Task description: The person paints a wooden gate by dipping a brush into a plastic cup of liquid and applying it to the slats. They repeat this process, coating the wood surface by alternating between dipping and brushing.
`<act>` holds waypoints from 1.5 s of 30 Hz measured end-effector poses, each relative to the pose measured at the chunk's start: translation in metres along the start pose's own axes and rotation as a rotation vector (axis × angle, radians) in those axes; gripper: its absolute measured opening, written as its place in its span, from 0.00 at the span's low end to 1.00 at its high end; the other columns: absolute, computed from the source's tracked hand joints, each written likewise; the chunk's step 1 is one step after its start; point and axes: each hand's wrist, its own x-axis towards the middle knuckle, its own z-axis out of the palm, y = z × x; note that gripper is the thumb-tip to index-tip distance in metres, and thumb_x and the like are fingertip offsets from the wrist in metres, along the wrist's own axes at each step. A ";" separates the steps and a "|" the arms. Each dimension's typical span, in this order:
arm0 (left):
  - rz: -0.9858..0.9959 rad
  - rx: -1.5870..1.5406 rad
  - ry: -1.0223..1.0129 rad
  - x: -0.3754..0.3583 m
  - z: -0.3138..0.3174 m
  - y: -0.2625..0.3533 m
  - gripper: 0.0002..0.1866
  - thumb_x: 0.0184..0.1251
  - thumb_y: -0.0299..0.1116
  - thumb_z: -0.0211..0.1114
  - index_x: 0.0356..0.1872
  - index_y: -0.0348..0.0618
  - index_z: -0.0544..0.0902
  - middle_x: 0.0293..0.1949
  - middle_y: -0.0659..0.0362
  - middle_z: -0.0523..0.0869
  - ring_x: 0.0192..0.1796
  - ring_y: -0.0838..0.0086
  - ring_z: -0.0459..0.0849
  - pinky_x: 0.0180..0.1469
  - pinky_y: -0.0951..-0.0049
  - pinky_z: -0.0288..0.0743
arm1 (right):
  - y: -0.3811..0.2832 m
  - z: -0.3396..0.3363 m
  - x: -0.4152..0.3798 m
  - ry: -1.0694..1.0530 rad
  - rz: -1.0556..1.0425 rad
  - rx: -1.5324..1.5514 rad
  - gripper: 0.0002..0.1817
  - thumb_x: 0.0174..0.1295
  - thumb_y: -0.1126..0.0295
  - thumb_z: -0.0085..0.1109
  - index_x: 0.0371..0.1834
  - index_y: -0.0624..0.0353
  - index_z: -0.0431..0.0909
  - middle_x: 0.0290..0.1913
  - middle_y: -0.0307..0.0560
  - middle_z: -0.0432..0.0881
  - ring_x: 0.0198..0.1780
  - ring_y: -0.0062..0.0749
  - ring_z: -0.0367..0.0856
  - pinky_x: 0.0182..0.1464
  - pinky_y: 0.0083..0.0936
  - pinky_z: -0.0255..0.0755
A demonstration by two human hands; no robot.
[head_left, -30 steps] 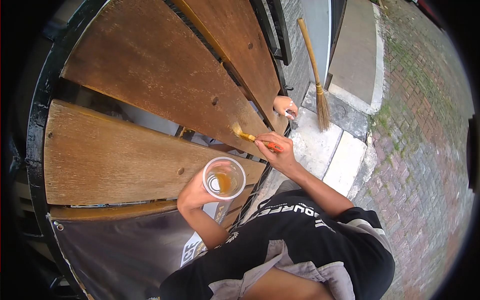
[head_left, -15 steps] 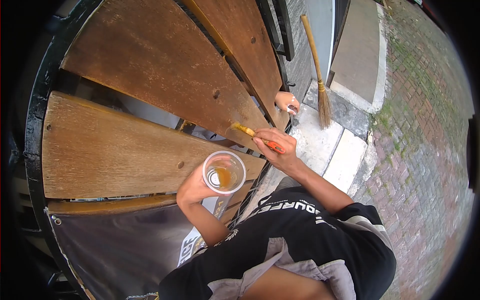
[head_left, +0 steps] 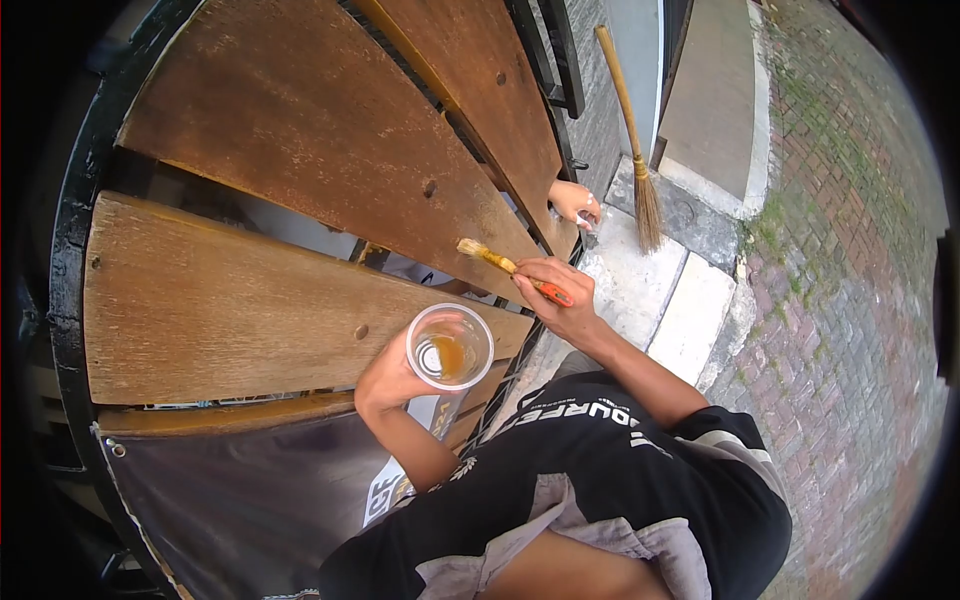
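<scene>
My left hand is wrapped round a clear plastic cup with some amber-brown liquid at its bottom. In my right hand is a paintbrush, its handle orange-red toward the end and its bristles pale and stained yellowish. The bristle tip overlaps the lower edge of a brown wooden plank, close to the gap between two boards. Below that gap lies a lighter wooden plank, with the cup in front of its right part.
Another person's hand, with white marks on it, reaches out by the planks' right end. A straw broom leans near a grey wall. A black metal frame borders the boards, and a dark banner hangs below. Brick paving lies right.
The paintbrush has shifted slightly left and up along the plank, and its bristles now show more fully. The cup stays nearly in place.
</scene>
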 end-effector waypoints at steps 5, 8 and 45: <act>0.000 -0.007 -0.001 -0.001 0.000 0.002 0.46 0.34 0.24 0.84 0.63 0.38 0.73 0.57 0.58 0.78 0.61 0.73 0.75 0.64 0.71 0.68 | -0.008 -0.004 0.000 0.020 -0.041 0.003 0.06 0.55 0.80 0.69 0.34 0.64 0.82 0.34 0.48 0.86 0.31 0.37 0.86 0.32 0.27 0.78; -0.019 -0.006 0.004 -0.001 0.000 0.001 0.49 0.30 0.26 0.86 0.63 0.38 0.72 0.57 0.58 0.79 0.61 0.72 0.76 0.65 0.69 0.68 | 0.003 0.003 -0.007 -0.021 -0.032 -0.003 0.06 0.55 0.80 0.69 0.34 0.63 0.82 0.34 0.48 0.86 0.31 0.37 0.86 0.32 0.27 0.78; 0.022 0.023 -0.003 -0.002 0.001 0.004 0.46 0.34 0.24 0.84 0.63 0.39 0.73 0.59 0.58 0.77 0.61 0.73 0.75 0.64 0.70 0.68 | -0.024 -0.001 0.013 0.012 -0.094 0.024 0.06 0.57 0.77 0.68 0.37 0.62 0.82 0.39 0.49 0.87 0.36 0.38 0.87 0.38 0.27 0.80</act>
